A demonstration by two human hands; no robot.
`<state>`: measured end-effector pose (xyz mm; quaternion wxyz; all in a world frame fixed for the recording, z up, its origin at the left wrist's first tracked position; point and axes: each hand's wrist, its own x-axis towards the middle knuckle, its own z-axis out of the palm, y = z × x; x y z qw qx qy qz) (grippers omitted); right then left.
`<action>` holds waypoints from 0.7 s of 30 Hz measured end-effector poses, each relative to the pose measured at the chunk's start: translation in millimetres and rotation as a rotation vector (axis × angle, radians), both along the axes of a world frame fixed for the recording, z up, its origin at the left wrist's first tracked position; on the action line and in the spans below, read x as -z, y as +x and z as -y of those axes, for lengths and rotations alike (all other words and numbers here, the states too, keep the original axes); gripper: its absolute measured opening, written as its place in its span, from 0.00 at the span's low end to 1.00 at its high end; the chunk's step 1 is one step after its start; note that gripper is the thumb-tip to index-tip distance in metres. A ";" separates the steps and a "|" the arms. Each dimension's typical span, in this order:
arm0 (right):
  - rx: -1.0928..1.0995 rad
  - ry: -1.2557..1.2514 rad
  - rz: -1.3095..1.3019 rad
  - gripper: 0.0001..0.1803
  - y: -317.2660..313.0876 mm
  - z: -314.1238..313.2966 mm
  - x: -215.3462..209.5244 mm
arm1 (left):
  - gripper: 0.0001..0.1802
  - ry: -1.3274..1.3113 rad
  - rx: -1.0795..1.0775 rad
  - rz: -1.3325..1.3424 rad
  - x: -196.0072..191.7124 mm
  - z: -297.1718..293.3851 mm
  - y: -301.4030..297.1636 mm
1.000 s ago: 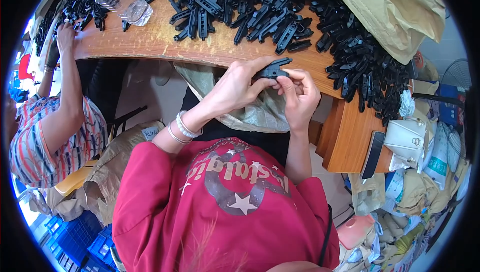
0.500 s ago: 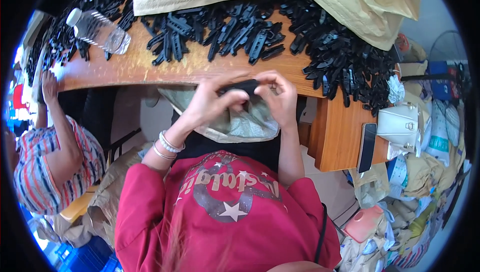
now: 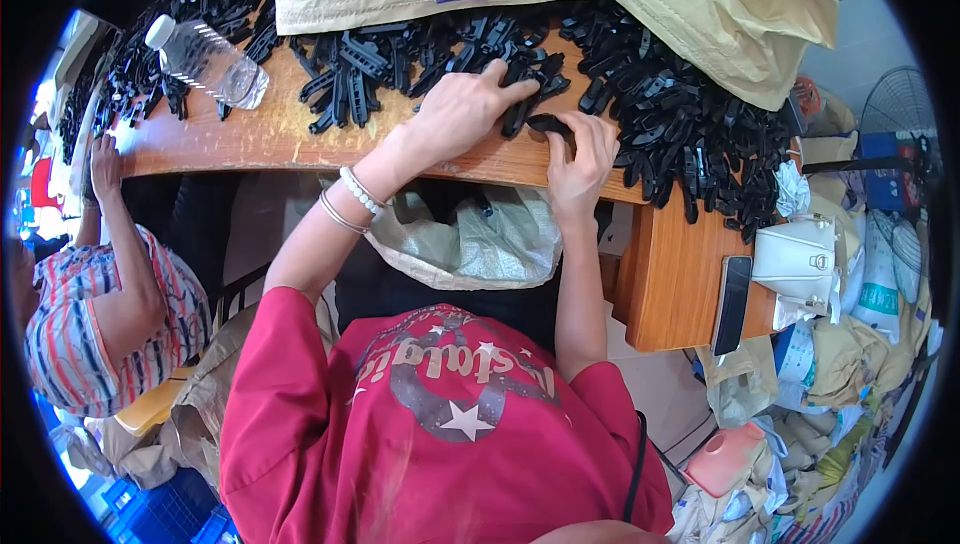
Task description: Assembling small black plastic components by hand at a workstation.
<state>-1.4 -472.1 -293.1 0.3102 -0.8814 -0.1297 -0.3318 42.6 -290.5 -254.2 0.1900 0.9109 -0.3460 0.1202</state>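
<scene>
Pinching nothing that I can make out, my left hand (image 3: 468, 109) is lying fingers-down on the heap of black plastic clips (image 3: 520, 94), its fingertips pressing among them; whether it is closing on one I cannot tell. A second ago both my hands were down at the table edge working a single clip together above the open sack in my lap; now they are reaching up onto the wooden table (image 3: 250, 139), so I am judging that piece finished and a fresh one being fetched.

Going from the left: a co-worker in a striped shirt (image 3: 85, 344) is resting a hand on the far end of the table; a clear water bottle (image 3: 208, 62) is lying on its side among the clips; my left hand is coming next; my right hand (image 3: 582, 156) is curling its fingers over one dark clip (image 3: 548, 124) at the table's near edge, touching it; below, the pale sack (image 3: 480, 244) is hanging open; further right a white handbag (image 3: 800, 259) and a dark phone (image 3: 732, 304) are sitting against the table's end.
</scene>
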 end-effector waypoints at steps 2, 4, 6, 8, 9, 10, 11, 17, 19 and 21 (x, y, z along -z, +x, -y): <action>0.001 0.101 0.057 0.13 -5.3 1.9 1.0 | 0.20 0.169 0.050 0.075 -2.0 1.6 2.7; -0.018 0.233 0.023 0.12 -11.6 0.1 3.6 | 0.16 0.156 0.113 0.169 0.7 1.5 5.8; -0.006 0.282 -0.010 0.12 -22.8 -0.6 4.6 | 0.11 0.169 0.223 0.269 4.5 2.7 8.8; 0.005 0.561 -0.119 0.13 -31.3 1.7 8.9 | 0.09 0.193 0.263 0.273 6.0 7.0 8.4; -0.029 0.697 -0.132 0.13 -33.5 4.1 7.3 | 0.09 0.152 0.310 0.284 6.3 8.5 9.0; -0.067 0.812 -0.159 0.12 -35.6 6.7 4.1 | 0.09 0.111 0.356 0.293 6.7 9.0 9.1; -0.105 0.926 -0.187 0.11 -37.9 9.4 0.3 | 0.08 0.030 0.357 0.248 6.5 8.1 7.7; -0.260 0.873 -0.406 0.11 -39.1 21.6 -11.2 | 0.06 -0.427 -0.099 -0.572 -10.7 1.8 -10.9; -0.332 0.760 -0.435 0.10 -38.0 17.3 -14.5 | 0.07 -0.733 -0.005 -0.786 -5.5 -0.9 -14.1; -0.307 0.735 -0.441 0.08 -38.8 9.0 -19.4 | 0.11 -0.798 0.039 -0.886 -9.6 -2.5 -26.8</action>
